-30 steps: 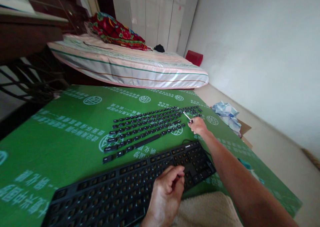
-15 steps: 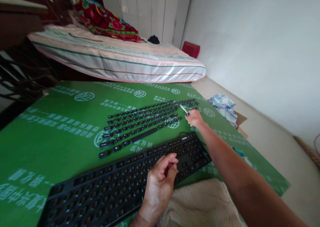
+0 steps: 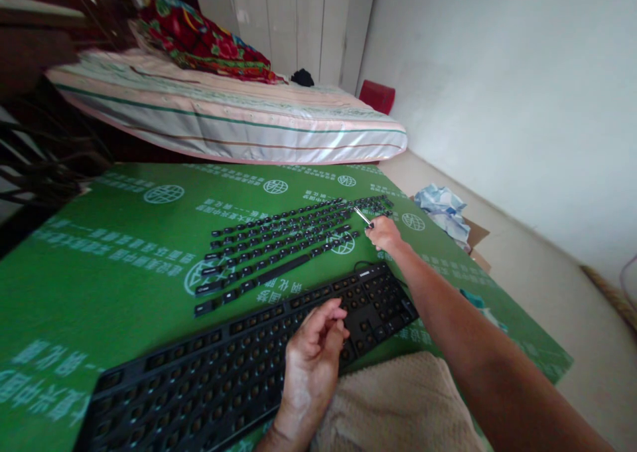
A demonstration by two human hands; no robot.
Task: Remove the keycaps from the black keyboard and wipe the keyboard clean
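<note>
My right hand (image 3: 383,233) reaches across the green table and is closed on slim metal tweezers (image 3: 362,216). Their tips point at the far right part of the laid-out black keycaps (image 3: 279,243); whether they touch a keycap is too small to tell. The keycaps lie in several long rows, with the space bar (image 3: 283,269) in the nearest row. Over the black keyboard (image 3: 199,372), whose key sockets are bare, hovers my left hand (image 3: 316,346). Its fingers are loosely curled, the thumb is a little apart from the fingertips, and nothing shows between them.
A green printed sheet covers the table (image 3: 124,253). A beige cloth (image 3: 398,399) lies at the near edge, below the keyboard. Beyond the table stands a bed (image 3: 249,120) with a red floral blanket (image 3: 209,44). Crumpled blue-white wrapping (image 3: 440,206) lies on the floor at right.
The whole view has shifted slightly. My left hand has moved a little left over the keyboard. My right hand keeps the tweezers at nearly the same spot by the keycaps.
</note>
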